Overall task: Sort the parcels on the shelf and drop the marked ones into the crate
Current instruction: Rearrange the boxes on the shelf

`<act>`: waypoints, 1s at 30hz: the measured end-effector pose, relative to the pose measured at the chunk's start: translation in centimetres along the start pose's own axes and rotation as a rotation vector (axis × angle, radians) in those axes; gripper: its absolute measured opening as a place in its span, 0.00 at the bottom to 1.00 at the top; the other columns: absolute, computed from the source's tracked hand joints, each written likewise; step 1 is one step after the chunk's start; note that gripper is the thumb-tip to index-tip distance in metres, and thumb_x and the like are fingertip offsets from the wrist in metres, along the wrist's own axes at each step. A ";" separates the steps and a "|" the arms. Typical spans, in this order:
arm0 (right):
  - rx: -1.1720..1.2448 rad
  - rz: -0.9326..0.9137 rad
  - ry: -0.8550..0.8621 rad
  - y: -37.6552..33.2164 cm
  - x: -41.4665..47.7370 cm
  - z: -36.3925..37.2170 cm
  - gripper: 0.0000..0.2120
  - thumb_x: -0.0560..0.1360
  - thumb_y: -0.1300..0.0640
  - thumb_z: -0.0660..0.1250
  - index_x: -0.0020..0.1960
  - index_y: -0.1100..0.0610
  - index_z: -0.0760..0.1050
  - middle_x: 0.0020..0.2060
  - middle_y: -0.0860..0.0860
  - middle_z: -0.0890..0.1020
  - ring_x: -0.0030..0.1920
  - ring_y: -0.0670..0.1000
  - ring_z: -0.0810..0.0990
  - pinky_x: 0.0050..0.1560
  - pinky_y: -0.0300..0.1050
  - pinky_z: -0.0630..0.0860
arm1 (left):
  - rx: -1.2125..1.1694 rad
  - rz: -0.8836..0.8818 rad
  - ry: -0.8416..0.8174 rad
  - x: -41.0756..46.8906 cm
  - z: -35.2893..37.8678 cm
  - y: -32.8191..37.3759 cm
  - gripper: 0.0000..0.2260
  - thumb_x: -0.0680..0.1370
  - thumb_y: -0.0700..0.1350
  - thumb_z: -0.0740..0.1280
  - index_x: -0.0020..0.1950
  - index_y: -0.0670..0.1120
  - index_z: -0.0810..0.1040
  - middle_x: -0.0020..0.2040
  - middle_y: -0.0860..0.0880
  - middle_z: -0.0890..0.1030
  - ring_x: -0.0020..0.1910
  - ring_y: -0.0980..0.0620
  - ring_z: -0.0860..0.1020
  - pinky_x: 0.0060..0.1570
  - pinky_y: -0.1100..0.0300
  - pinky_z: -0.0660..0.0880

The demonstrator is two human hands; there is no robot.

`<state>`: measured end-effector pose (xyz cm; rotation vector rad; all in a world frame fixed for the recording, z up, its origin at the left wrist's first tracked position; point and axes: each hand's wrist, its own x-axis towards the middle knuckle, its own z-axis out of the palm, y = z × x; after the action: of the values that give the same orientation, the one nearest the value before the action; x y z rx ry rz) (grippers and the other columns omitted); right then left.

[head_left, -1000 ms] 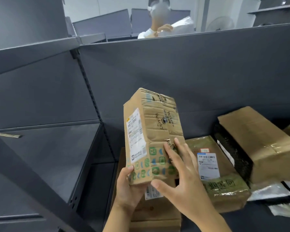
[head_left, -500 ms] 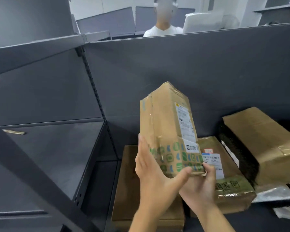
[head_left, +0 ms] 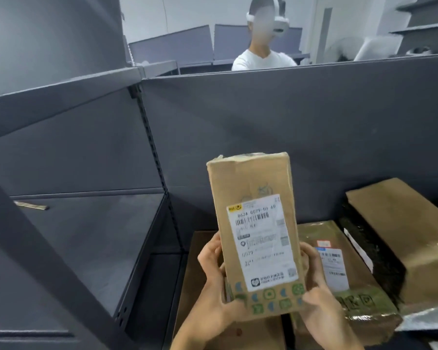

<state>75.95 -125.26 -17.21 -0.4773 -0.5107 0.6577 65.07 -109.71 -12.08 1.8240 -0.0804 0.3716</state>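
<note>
I hold a tall brown cardboard parcel upright in front of me, its white shipping label facing the camera. My left hand grips its lower left edge, and my right hand grips its lower right edge. Green and blue printed icons run along the parcel's bottom. Beneath it a flat brown box lies on the shelf. No crate is in view.
On the shelf to the right lie a taped parcel with a label, a black-wrapped parcel and a large brown box. A grey shelf bay is at the left behind a slanted post. A person stands beyond the partition.
I have turned the parcel in my hands, so the label now faces me squarely. My hands have shifted to either side of its lower end.
</note>
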 end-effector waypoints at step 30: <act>-0.670 0.504 0.337 6.9 3.5 0.4 0.27 0.71 0.35 0.64 0.68 0.38 0.62 0.62 0.49 0.79 0.62 0.50 0.77 0.66 0.58 0.71 | -0.496 -0.507 0.315 -0.8 -4.4 -7.5 0.19 0.81 0.44 0.55 0.72 0.54 0.66 0.60 0.49 0.82 0.55 0.51 0.82 0.42 0.63 0.79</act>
<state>74.96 -118.02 -19.74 -1.3549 -0.2758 0.8596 65.23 -103.47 -18.18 1.2221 0.4642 0.2437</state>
